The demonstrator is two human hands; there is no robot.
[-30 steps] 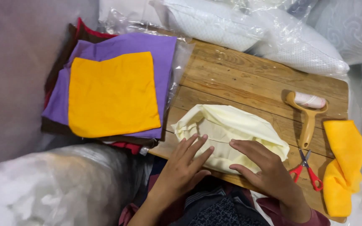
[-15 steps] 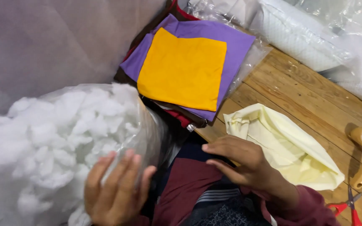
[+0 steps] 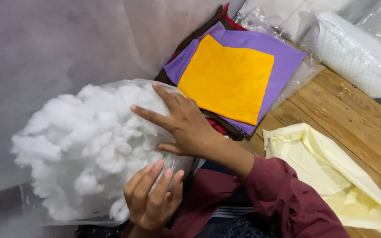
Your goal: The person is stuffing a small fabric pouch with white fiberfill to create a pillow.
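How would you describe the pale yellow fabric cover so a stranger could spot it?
Start at the wooden table on the right. At its near edge, beside the maroon sleeve, lies the pale yellow fabric cover. It is limp and crumpled, unlike the flat orange cloth on the purple one.

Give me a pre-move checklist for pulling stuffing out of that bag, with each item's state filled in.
1. Right hand on the clear bag of white stuffing: ok, resting on top.
2. Left hand steadying the bag's lower edge: ok, touching.
3. Bag mouth open: cannot tell.
4. Cream fabric cover within view on the wooden table: ok.
5. Cover's opening facing the person: cannot tell.
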